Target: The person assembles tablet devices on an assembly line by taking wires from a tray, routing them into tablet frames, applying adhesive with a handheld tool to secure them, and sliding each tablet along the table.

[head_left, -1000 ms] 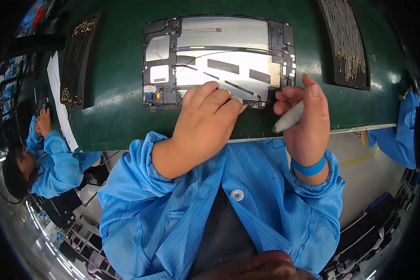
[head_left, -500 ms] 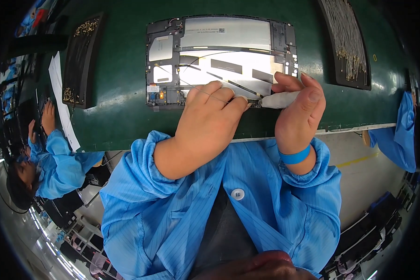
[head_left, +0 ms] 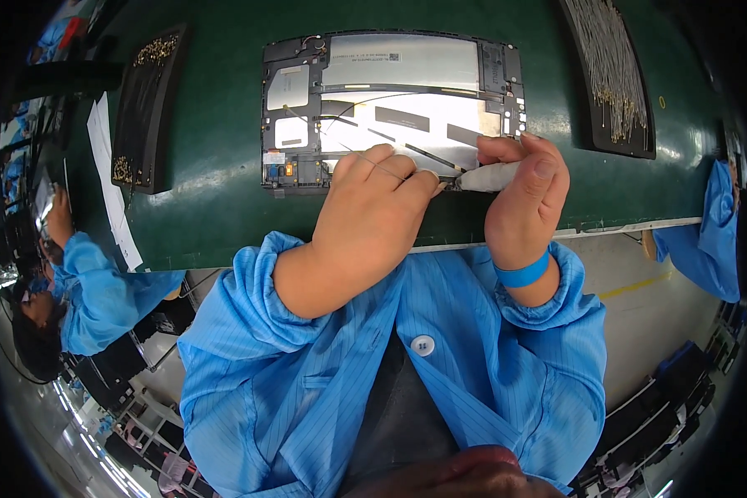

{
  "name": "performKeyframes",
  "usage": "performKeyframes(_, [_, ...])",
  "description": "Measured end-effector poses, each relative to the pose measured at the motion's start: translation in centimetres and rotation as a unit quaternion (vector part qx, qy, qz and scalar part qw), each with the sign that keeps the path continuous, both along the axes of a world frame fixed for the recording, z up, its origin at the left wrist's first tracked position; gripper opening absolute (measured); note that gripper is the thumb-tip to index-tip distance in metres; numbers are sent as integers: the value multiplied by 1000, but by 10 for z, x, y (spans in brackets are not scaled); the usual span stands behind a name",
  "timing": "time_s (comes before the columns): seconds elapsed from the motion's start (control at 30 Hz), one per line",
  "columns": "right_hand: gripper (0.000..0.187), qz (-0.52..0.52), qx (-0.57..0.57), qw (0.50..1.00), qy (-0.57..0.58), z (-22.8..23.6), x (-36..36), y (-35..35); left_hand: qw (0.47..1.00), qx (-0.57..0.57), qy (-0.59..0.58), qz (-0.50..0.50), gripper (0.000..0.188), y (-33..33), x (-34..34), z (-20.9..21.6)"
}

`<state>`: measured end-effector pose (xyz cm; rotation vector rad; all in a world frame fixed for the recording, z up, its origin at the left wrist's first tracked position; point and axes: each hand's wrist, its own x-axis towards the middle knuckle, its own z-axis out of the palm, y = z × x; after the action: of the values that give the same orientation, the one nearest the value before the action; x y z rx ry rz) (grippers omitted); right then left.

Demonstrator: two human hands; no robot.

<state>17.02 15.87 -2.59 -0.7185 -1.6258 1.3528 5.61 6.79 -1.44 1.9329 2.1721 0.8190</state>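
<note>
An opened tablet [head_left: 402, 62] with silvery panels and black frame parts lies on the green table in front of me. My left hand [head_left: 373, 203] rests over its near edge, fingers bent and pinching a thin grey cable [head_left: 347, 148] that runs back across the tablet. My right hand [head_left: 523, 195] is closed around a white-wrapped tool [head_left: 485, 177] with a narrow tip. That tip meets the near edge of the tablet, right beside my left fingertips. What exactly lies under the tip is too small to make out.
To the left is a black tray [head_left: 147, 108] of short gold-tipped cables, with white paper [head_left: 110, 183] alongside. A second black tray [head_left: 639, 147] holding many grey cables stands at the right. A co-worker's hand [head_left: 59, 217] shows at far left, another person's blue sleeve [head_left: 705, 249] at far right.
My right hand and the tool have shifted slightly left, closer to my left fingertips. My left hand has barely moved. The co-worker at left now holds up something shiny.
</note>
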Motion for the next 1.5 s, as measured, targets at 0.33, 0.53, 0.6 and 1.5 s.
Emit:
performKeyframes(0.33, [17,77,155,977,-124,19,-10,5,1000,-27,-7,-5,20,-1,-1,3])
performKeyframes(0.53, [12,99,227,963,-102,15,-13,2,1000,-17,10,-4,21,-2,0,4])
performKeyframes(0.6, [18,33,194,971,-135,9,-14,1,1000,-24,16,-4,21,-2,-1,4])
performKeyframes(1.5, [38,207,-380,868,-243,45,12,49,867,28,-349,355,27,-40,-115,-11])
